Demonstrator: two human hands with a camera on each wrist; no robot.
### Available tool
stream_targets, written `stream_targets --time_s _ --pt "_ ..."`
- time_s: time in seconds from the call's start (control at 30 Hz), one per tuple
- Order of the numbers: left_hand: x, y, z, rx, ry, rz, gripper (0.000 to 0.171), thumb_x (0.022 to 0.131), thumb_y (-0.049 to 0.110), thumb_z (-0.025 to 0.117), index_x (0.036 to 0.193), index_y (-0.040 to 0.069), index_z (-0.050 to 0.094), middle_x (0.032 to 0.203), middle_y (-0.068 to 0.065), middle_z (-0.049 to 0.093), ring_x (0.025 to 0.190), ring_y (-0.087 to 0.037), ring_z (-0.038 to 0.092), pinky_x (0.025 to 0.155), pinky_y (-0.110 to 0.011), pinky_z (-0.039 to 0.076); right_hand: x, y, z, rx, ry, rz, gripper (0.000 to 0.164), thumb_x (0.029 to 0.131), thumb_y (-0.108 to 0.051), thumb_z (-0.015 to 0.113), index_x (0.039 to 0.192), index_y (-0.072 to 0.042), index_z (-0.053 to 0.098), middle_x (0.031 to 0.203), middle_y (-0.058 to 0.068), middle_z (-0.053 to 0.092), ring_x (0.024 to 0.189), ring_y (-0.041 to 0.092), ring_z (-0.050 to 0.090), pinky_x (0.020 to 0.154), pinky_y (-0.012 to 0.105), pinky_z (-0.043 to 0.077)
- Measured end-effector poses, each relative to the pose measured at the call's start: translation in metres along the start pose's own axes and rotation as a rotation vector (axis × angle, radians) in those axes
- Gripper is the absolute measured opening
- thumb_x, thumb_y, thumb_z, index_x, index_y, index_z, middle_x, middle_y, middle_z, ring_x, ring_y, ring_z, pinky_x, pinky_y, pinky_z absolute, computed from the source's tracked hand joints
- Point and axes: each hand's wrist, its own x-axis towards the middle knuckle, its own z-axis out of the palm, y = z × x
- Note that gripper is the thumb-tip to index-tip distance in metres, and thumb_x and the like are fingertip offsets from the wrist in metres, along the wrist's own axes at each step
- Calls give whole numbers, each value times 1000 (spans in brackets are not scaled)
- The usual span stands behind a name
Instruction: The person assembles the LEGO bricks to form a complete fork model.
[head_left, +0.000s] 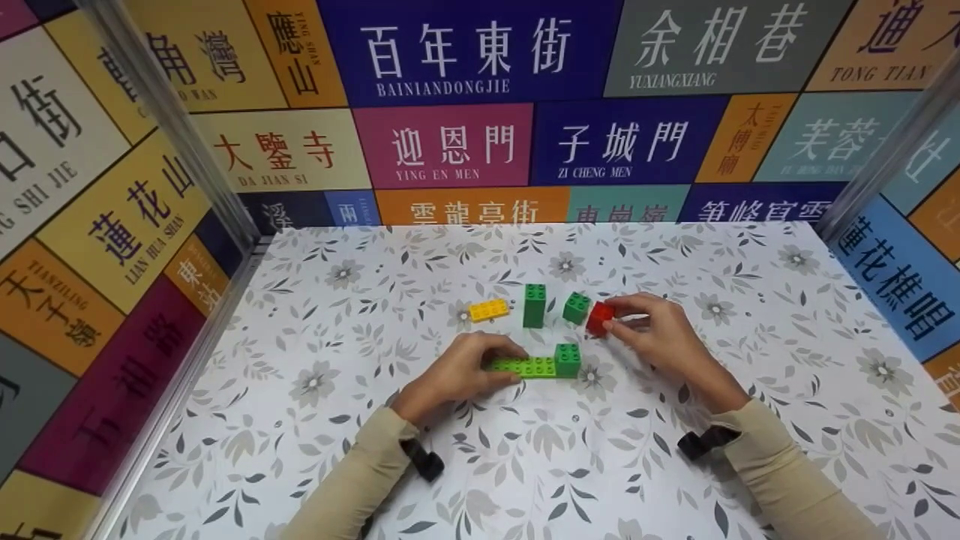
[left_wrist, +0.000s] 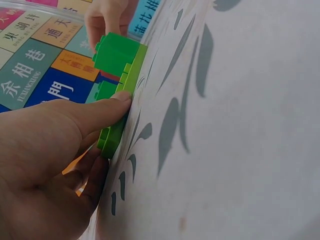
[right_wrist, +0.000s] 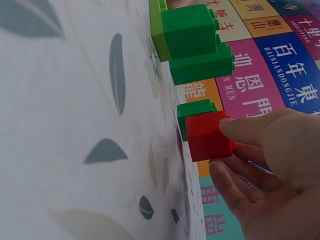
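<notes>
My left hand [head_left: 461, 369] grips the left end of a long, light green building brick [head_left: 536, 367], thumb along its near side. On that brick's right end stands a darker green brick [head_left: 568, 360]. To the right, my right hand [head_left: 664, 330] pinches a red brick [head_left: 599, 319] between thumb and fingers, close over the tabletop. Just left of the red brick is a small green brick [head_left: 576, 307], partly behind it in the right wrist view. A tall green brick [head_left: 534, 306] stands upright behind the long one, and a flat yellow brick [head_left: 489, 310] lies left of it.
A white tabletop [head_left: 315, 450] with a grey leaf and flower print lies under everything. Panels with coloured blocks of lettering [head_left: 450, 146] rise along the back and both sides. Dark bands with small black devices [head_left: 701, 442] sit on both wrists.
</notes>
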Motion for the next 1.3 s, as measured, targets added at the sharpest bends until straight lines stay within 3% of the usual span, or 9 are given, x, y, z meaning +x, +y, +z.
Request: stream_targets --time_s 0.17,0.47,0.83,1.17,1.3 --pt "0 -1 0 1 -2 -4 36 93 20 86 128 23 78 122 11 79 110 -5 70 102 -30 57 -1 -5 1 0 20 -39 39 98 -14 81 135 -5 74 133 19 74 110 38 78 94 43 65" --pt "0 -1 -1 -17 -7 -12 35 94 19 86 128 24 78 122 11 78 111 -6 70 101 -31 57 -4 -16 5 5 62 -120 37 96 -8 82 132 -5 75 128 14 76 114 31 77 89 27 65" --pt "0 -1 -1 -12 -16 -38 36 93 21 86 128 27 77 121 13 77 110 -6 69 101 -33 56 -6 -28 8 20 97 -208 35 95 -8 84 129 -9 77 125 10 77 114 27 76 86 17 62" --pt "0 0 0 3 1 -7 36 93 19 87 127 24 78 123 10 79 114 -7 70 106 -32 55 -12 -41 15 32 104 -302 33 96 -14 84 129 -13 77 121 4 78 111 23 77 86 28 66" --pt "0 0 0 3 -2 -13 36 93 19 87 128 23 78 123 10 79 113 -7 70 104 -32 56 -15 -46 15 14 95 -315 34 98 -16 82 131 -12 76 124 5 78 112 22 77 88 27 65"
